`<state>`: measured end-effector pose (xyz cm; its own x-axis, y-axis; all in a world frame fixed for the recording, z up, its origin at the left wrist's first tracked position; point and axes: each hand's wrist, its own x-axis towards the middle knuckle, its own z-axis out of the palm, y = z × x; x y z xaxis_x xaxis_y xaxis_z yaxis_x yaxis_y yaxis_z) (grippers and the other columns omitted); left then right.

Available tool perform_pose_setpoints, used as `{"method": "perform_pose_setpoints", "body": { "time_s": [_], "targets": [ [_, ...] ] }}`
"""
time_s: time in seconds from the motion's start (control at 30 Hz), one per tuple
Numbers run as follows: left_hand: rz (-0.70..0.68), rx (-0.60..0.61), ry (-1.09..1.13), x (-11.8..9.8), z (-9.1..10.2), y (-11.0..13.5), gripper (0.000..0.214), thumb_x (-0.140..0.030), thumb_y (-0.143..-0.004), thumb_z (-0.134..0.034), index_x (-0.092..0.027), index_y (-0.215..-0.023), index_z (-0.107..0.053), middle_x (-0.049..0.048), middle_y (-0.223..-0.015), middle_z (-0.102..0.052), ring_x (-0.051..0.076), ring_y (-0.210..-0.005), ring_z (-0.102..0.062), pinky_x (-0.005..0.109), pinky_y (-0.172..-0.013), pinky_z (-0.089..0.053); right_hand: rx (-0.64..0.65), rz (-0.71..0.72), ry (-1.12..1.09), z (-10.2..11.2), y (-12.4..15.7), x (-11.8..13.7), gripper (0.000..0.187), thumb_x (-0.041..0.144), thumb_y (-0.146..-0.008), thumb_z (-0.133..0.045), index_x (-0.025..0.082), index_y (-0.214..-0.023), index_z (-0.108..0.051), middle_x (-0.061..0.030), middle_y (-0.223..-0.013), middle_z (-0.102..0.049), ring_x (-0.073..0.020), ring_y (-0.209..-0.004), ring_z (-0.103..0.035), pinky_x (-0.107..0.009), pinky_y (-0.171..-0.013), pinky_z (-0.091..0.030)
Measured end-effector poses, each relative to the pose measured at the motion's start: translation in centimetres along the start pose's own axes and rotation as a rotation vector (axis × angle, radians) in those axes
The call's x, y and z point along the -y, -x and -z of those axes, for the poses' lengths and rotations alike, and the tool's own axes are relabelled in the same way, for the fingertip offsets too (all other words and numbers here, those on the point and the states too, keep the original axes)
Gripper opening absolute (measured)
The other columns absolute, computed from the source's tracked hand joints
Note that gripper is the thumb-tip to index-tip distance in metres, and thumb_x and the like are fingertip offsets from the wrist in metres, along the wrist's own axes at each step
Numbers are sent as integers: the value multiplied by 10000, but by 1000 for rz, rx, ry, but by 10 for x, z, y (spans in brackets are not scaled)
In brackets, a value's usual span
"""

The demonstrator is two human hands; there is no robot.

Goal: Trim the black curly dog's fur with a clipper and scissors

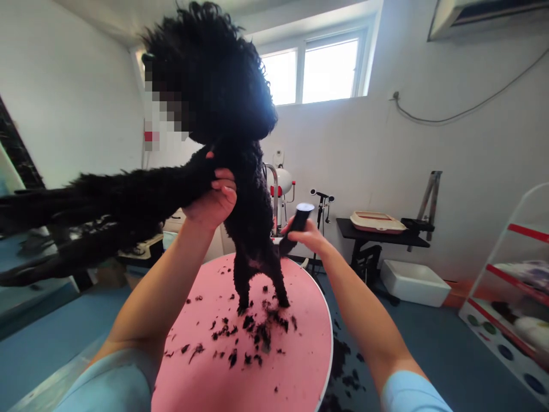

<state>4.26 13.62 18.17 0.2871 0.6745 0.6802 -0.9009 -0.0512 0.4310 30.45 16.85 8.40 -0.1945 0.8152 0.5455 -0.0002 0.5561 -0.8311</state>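
A black curly-coated dog (246,189) stands upright on its hind legs on a round pink table (300,355). My left hand (212,200) is closed around the dog's front legs, which stretch out to the left. My right hand (306,232) is wrapped round a black clipper (299,217), held against the dog's lower side near the belly. Clumps of cut black fur (253,335) lie scattered on the pink top around the hind paws.
More fur lies on the blue floor (429,355) right of the table. A black side table (381,234) with a tray stands by the back wall, a white bin (414,283) under it. A shelf rack (514,286) is at the right. A metal stand (274,194) rises behind the dog.
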Motion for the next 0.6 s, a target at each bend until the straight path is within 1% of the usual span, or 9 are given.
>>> {"method": "perform_pose_setpoints", "body": {
  "time_s": [0.07,0.1,0.17,0.2,0.27,0.33,0.43,0.5,0.6],
  "targets": [
    [7,26,17,-1,2,1,390,-335,-1038,-286,-221,-1007,-658,-21,-757,-568,19,-576,-499,143,-631,-455,-164,169,-177,4,-6,19,253,247,-627,-638,223,-868,-563,-5,-854,-725,-156,-680,-625,-253,-547,-438],
    [7,28,19,-1,2,2,394,-337,-1039,-282,-219,-1007,-657,-21,-755,-568,19,-574,-501,142,-627,-456,-208,237,-242,4,-11,29,264,258,-641,-620,237,-892,-543,0,-878,-726,-155,-680,-624,-250,-538,-433],
    [-2,18,13,-1,0,3,399,-343,-1037,-280,-226,-998,-659,-22,-753,-568,19,-566,-504,139,-619,-460,-188,291,-271,0,-19,40,288,235,-628,-628,243,-898,-529,3,-871,-728,-169,-722,-638,-269,-579,-466],
    [-19,-2,-4,-2,-1,4,396,-348,-1034,-285,-232,-995,-661,-22,-755,-569,21,-561,-507,139,-615,-463,-156,290,-255,-4,-23,41,297,215,-614,-640,239,-890,-532,3,-854,-727,-182,-763,-648,-290,-623,-489],
    [-71,-64,-63,-2,-2,6,377,-346,-1027,-303,-242,-1002,-664,-19,-758,-573,28,-553,-512,141,-605,-471,-91,255,-223,-11,-26,34,304,197,-600,-658,230,-879,-544,1,-830,-722,-204,-823,-659,-335,-700,-515],
    [-115,-117,-114,-4,-3,7,353,-330,-1018,-322,-250,-1009,-666,-17,-758,-577,34,-545,-519,141,-592,-477,-20,182,-191,-14,-24,21,307,188,-589,-664,222,-873,-551,-4,-834,-719,-210,-827,-662,-360,-726,-518],
    [-165,-152,-159,-7,-1,9,317,-306,-1004,-350,-262,-1035,-663,-18,-753,-577,37,-537,-529,139,-587,-485,95,56,-117,-9,-18,7,317,147,-554,-660,209,-850,-563,-13,-823,-720,-214,-813,-663,-367,-731,-512],
    [-189,-164,-182,-9,1,11,299,-303,-997,-365,-270,-1052,-658,-20,-749,-577,36,-534,-533,136,-587,-489,80,67,-124,-3,-17,9,304,152,-562,-649,211,-848,-564,-7,-808,-718,-212,-813,-661,-366,-739,-509],
    [-190,-163,-185,-10,2,12,301,-308,-1000,-362,-264,-1040,-658,-20,-741,-573,30,-522,-525,121,-569,-483,-18,176,-229,2,-23,19,288,208,-615,-617,234,-894,-547,2,-875,-722,-204,-817,-660,-369,-739,-515]
  ]
}}
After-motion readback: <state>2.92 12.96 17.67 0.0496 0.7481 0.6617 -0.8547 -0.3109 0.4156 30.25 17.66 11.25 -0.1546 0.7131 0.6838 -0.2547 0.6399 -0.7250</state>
